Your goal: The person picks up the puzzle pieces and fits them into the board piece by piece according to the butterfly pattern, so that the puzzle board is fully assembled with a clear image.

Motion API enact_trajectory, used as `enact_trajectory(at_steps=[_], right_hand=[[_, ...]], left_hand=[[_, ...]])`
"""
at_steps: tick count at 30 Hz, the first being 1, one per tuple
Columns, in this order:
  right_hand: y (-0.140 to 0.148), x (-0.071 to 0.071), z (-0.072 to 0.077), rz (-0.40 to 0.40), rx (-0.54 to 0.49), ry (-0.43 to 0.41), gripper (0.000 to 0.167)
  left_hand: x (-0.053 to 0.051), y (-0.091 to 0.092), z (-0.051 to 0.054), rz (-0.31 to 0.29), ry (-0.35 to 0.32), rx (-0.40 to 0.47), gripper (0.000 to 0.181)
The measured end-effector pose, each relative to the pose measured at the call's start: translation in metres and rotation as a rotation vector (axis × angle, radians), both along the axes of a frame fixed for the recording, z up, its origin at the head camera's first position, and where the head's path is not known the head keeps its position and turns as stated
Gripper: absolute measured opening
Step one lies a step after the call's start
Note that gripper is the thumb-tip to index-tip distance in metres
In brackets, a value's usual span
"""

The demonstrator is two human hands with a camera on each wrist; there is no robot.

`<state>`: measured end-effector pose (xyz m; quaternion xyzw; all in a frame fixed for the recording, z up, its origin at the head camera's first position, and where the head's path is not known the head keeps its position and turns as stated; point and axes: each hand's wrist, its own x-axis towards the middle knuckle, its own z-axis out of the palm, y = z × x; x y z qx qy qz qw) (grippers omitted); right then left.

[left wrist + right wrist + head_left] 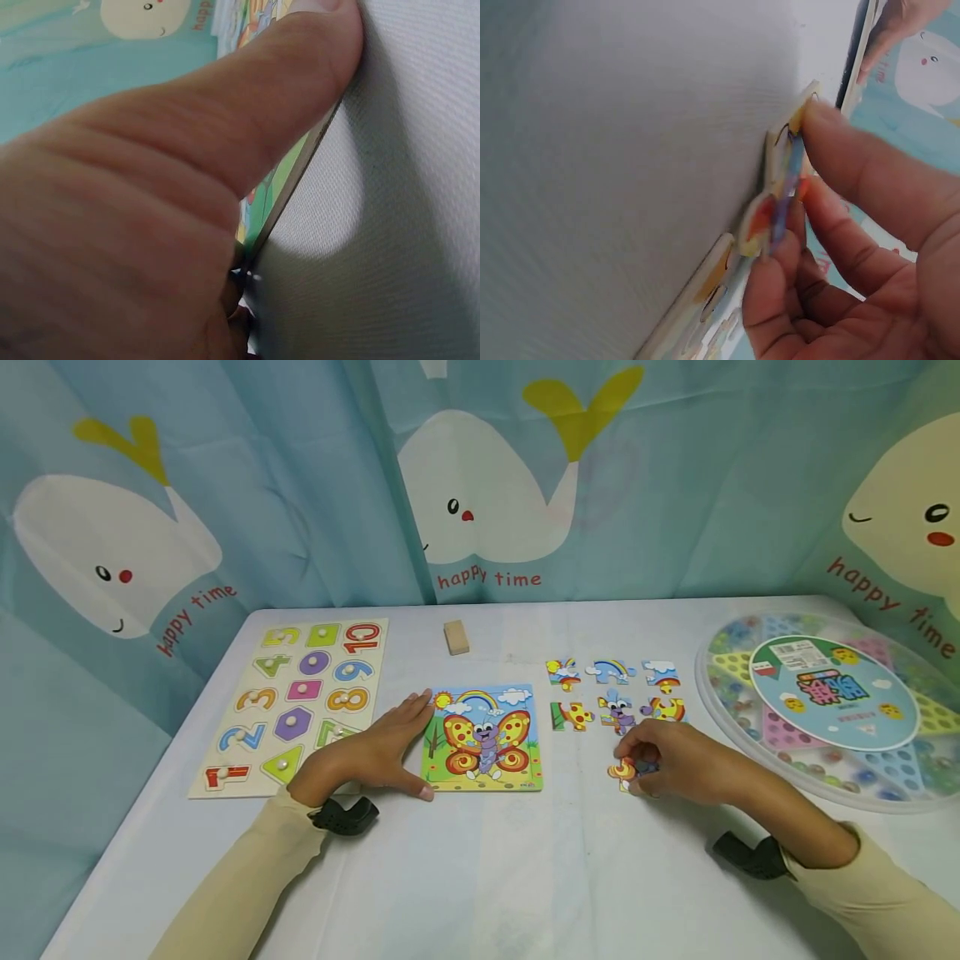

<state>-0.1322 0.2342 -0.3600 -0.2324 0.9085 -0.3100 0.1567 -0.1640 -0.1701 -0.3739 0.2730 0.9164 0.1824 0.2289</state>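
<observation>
From the middle of the white-covered surface [495, 868], a cream board [262, 789] of knobbed numerals and shapes lies flat at nine o'clock. A small, plain wooden block [456, 637] sits at eleven. Toward three lies a round, clear game box [896, 805] with coloured marbles and dotted triangles inside, under a round label [834, 693]. Across twelve hangs a blue curtain [322, 485], printed with white whales [487, 485] and red "happy time" lettering [489, 578].

The head view is evenly bright, wrist views blurrier.
</observation>
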Motion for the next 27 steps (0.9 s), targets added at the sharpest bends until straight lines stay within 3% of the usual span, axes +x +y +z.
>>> enact_trajectory(at_steps=[11, 27], right_hand=[[-0.0007, -0.0007, -0.0001, -0.02, -0.049, 0.059, 0.014], [0.0009, -0.008, 0.0016, -0.063, -0.096, -0.024, 0.01]], left_hand=[[0.0003, -0.0011, 0.0013, -0.012, -0.002, 0.013, 0.122], [0.0003, -0.0008, 0.0006, -0.004, -0.004, 0.011, 0.122]])
